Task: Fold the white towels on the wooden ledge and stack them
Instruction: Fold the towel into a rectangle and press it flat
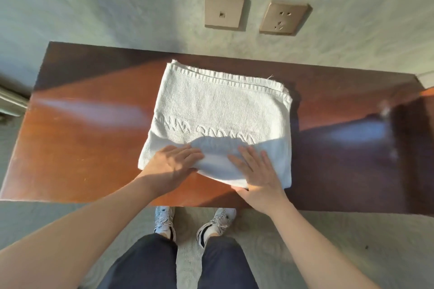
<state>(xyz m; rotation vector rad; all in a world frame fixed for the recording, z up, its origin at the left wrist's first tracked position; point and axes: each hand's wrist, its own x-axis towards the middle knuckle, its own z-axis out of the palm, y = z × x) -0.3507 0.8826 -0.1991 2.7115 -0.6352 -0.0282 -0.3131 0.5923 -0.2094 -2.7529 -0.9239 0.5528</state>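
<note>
Both hands flat on a folded white towel, smoothing it down on the ledge

Nearest the camera, the left hand (172,164) and right hand (254,171) both lie palm-down with fingers straight and a bit spread, pressing the near edge of the white towel (218,110) and not pinching anything. The towel sits roughly mid-way along the wooden ledge (89,138), already folded into a thick rectangle, hem at the far side by the wall. I'd say the risk is that near edge: it sits close to the ledge's front lip, so a push toward the body could drag a layer off or bunch up the fold. Only one towel shows, so no stack yet. No containers anywhere, just two wall sockets (284,17) behind.
</note>
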